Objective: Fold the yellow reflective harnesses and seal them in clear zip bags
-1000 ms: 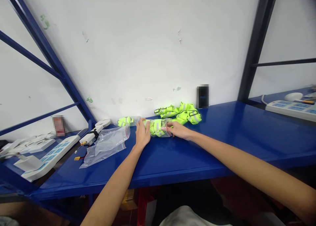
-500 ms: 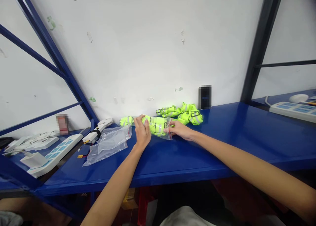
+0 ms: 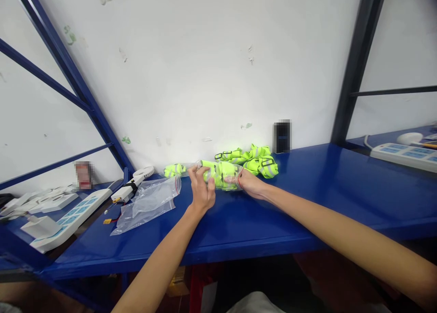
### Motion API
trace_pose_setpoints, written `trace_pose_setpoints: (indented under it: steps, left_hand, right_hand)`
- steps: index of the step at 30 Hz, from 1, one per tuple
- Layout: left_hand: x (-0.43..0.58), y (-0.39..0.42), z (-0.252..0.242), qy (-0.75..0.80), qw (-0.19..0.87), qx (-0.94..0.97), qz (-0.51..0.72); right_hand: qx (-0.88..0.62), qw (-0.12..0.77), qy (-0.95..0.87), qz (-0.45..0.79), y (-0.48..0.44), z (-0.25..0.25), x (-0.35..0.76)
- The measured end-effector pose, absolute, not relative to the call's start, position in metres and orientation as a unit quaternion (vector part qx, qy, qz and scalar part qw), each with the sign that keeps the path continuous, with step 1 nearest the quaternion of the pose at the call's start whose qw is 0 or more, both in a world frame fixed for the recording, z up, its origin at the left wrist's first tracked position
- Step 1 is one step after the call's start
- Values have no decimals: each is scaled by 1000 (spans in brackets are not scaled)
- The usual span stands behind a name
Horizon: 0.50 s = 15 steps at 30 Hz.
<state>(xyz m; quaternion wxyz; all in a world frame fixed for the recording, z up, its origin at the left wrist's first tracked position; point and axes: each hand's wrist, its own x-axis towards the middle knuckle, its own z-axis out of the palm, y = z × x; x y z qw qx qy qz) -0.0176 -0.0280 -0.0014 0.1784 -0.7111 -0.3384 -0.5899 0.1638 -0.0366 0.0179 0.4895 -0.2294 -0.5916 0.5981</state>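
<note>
A clear zip-lock bag (image 3: 235,169) with a folded yellow-green reflective vest (image 3: 220,172) inside lies across the blue table. My left hand (image 3: 203,187) is closed around the bag's left end, fingers bent over the plastic. My right hand (image 3: 251,184) reaches through the red-edged mouth at the right, its fingers inside against the vest; they are partly veiled by plastic, so their grip cannot be made out. Behind, more yellow-green reflective straps with black buckles (image 3: 261,162) lie in a loose heap. Another bagged yellow-green bundle (image 3: 175,169) sits to the left.
Flat clear zip bags (image 3: 150,199) lie left on the blue table (image 3: 273,226), beside a small white fan (image 3: 144,171) and a white device with wires (image 3: 124,192). A power strip (image 3: 73,219) is further left. A blurred black object (image 3: 282,136) stands against the wall.
My right hand has moved from the bag's edge into its mouth, against the vest. My left hand has shifted slightly right and lower along the bag.
</note>
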Motion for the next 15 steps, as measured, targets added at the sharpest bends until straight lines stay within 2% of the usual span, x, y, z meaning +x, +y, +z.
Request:
trace_pose_setpoints:
  steps: [4,9,12,15]
  left_hand:
    - [-17,-34,17,-338,174,-682,-625]
    - [-34,-50,50,-362,228,-651,-627]
    - [-48,-60,68,-366,253,-663,-602]
    - [-76,-68,91,-404,283,-600,-630]
  right_hand:
    - [-237,507,-574,598,-37,25,171]
    - [-253,543,-573,559,-35,27,180]
    - [-252,533,-599,541,-39,37,182]
    - [-258,544,-589,539,-39,52,187]
